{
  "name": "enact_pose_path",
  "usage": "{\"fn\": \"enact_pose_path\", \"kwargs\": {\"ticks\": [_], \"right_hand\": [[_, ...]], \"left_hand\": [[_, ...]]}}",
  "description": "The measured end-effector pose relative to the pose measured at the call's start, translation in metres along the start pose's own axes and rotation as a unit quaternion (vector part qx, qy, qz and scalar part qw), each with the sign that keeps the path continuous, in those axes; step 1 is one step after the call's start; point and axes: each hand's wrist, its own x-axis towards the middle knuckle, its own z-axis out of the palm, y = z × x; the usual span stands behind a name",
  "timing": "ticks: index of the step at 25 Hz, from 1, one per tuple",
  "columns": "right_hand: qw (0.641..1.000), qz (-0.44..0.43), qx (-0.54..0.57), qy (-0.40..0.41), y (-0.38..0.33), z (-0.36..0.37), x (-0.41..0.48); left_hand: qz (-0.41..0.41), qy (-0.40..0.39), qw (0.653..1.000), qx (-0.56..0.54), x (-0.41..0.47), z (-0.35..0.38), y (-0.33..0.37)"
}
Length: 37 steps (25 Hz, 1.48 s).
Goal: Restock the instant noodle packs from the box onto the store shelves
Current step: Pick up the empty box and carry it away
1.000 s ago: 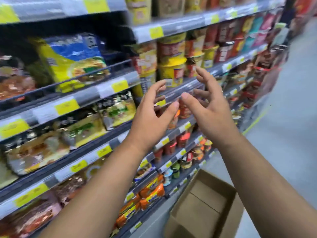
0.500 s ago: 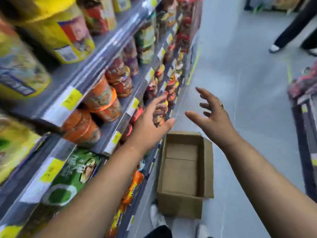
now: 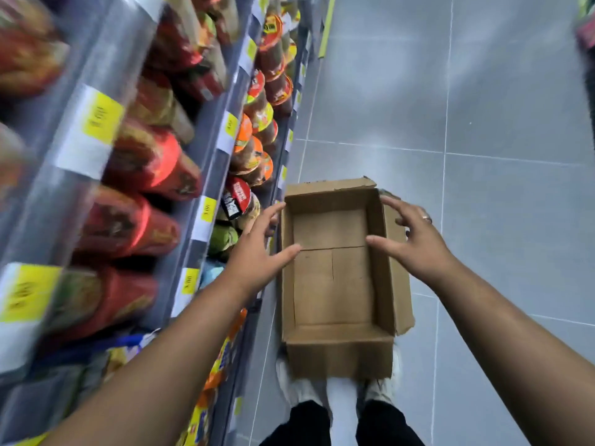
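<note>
Box (image 3: 335, 284) beside shelves (image 3: 211, 185); left hand (image 3: 254, 249), right hand (image 3: 415, 243) above it, grip wide, empty.

The box (image 3: 338, 355) is a brown cardboard carton standing upright on the grey tiled floor (image 3: 483, 220), its top open and its flaps folded outward, the far one ragged along its edge. Its inside shows only bare cardboard, with the seams of the bottom flaps crossing the middle. Just left of the box, running alongside its long side, stand the shelves (image 3: 219, 169), grey tiers with yellow price tags (image 3: 207, 209) on their front rails. On the lowest tiers, left of the box's near corner, lie orange and yellow noodle packs (image 3: 222, 365), blurred; the tiers above them hold red and orange cups (image 3: 145, 162).
</note>
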Motion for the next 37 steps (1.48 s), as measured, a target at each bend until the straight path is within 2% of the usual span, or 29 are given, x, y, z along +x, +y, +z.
{"fn": "enact_pose_path", "kwargs": {"ticks": [7, 10, 12, 14, 18, 26, 29, 37], "right_hand": [[0.987, 0.104, -0.123, -0.019, 0.222, 0.076, 0.084], [0.983, 0.136, -0.111, -0.046, 0.285, 0.097, 0.099], [0.983, 0.139, -0.097, -0.075, 0.316, 0.11, 0.105], [0.984, 0.103, -0.113, -0.089, 0.337, 0.119, 0.108], [0.986, 0.075, -0.132, -0.068, 0.348, 0.121, 0.112], [0.992, 0.097, -0.046, -0.068, 0.31, 0.086, 0.099], [0.994, 0.093, 0.001, -0.05, 0.258, 0.041, 0.082], [0.995, 0.085, 0.056, -0.007, 0.086, -0.124, -0.01]], "left_hand": [[-0.1, -0.069, 0.988, 0.098, 0.087, 0.121, -0.194], [-0.138, -0.076, 0.983, 0.091, 0.107, 0.161, -0.255], [-0.15, -0.091, 0.981, 0.079, 0.117, 0.178, -0.289], [-0.139, -0.104, 0.983, 0.056, 0.123, 0.186, -0.312], [-0.112, -0.102, 0.988, 0.014, 0.126, 0.185, -0.327], [-0.102, -0.094, 0.99, -0.035, 0.114, 0.157, -0.275], [-0.07, -0.103, 0.992, -0.032, 0.103, 0.126, -0.211], [-0.003, -0.121, 0.992, -0.032, 0.049, 0.02, 0.021]]}}
